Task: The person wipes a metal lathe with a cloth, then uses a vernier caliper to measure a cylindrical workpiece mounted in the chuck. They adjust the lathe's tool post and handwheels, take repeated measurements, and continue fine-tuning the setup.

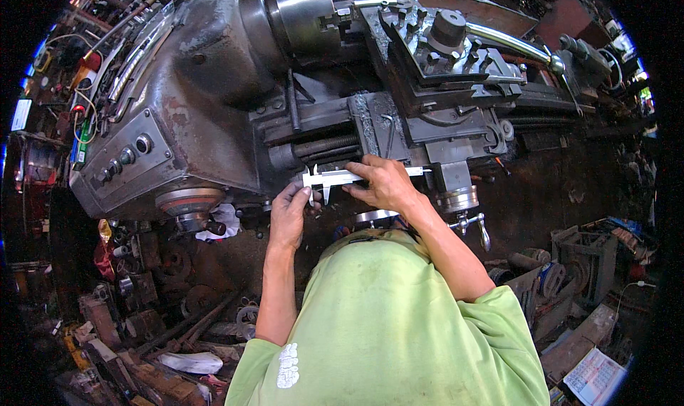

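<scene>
1. Head view: the vernier caliper is held in front of the lathe carriage, a little nearer to the person than the lead screw. Its long axis lies left to right, almost level, and the beam goes on to the right under the right hand.
2. Head view: the left hand is at the left end of the caliper, where the jaws point down. The fingers are closed around that end; the thumb is up beside the jaws. What is between the jaws I cannot tell, it is too small.
3. Head view: the right hand lies over the middle of the beam, fingers bent over it, so it has the slider part. It is the hand nearer to the carriage.
4. Head view: the chuck is far and to the left, well apart from both hands. The tool post is far and to the right.
</scene>
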